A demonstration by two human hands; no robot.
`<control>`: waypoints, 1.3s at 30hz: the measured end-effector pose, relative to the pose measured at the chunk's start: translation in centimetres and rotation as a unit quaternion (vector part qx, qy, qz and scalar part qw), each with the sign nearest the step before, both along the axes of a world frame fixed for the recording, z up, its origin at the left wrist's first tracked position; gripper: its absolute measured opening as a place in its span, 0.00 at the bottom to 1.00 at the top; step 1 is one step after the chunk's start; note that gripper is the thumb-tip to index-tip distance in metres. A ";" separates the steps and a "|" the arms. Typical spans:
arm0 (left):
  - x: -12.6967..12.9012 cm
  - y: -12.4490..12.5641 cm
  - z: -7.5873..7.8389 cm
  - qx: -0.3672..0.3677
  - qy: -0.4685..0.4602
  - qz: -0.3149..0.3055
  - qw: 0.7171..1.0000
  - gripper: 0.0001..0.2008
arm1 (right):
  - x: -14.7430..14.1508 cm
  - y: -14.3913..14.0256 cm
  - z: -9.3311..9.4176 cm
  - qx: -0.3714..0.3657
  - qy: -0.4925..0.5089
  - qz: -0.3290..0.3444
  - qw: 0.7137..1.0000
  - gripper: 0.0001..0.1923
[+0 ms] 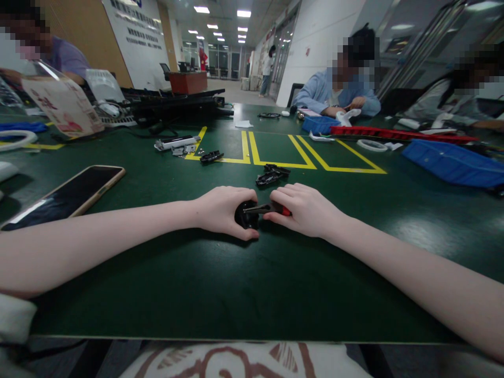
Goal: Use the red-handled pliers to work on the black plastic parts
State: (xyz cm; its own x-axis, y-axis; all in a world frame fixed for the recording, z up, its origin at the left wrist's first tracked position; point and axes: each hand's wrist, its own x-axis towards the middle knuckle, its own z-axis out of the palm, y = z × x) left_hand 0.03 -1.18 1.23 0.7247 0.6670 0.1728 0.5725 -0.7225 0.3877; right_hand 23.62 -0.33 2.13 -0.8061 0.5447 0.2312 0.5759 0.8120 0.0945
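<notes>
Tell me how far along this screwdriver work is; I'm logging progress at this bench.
Done: nothing here looks clearly finished. In hand: the left hand grips a small round black part on the green table, while the right hand holds a red-handled screwdriver with its tip at it. Left: more black parts lie loose just beyond the hands.

The surface (pixel 252 294) is a dark green mat, smooth, with a soft shine from the ceiling lamps. The small black part (pixel 244 215) under the left hand (pixel 220 210) looks like matt plastic. The tool (pixel 263 209) in the right hand (pixel 309 210) has a dull metal shaft and a red handle of glossy plastic. At 10 o'clock the phone (pixel 69 197) has glossy glass.
</notes>
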 end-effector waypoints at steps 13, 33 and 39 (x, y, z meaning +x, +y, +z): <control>-0.1 0.0 0.0 -0.002 -0.016 -0.006 1.000 0.23 | -0.4 -0.6 0.1 0.061 -0.030 -0.005 0.998 0.20; 0.0 0.1 0.0 0.011 -0.001 -0.005 1.000 0.24 | 0.0 0.9 0.4 0.123 -0.041 0.056 0.990 0.25; 0.0 0.0 0.1 0.002 -0.001 -0.007 1.000 0.24 | -0.1 0.3 0.6 0.151 -0.045 0.051 0.986 0.24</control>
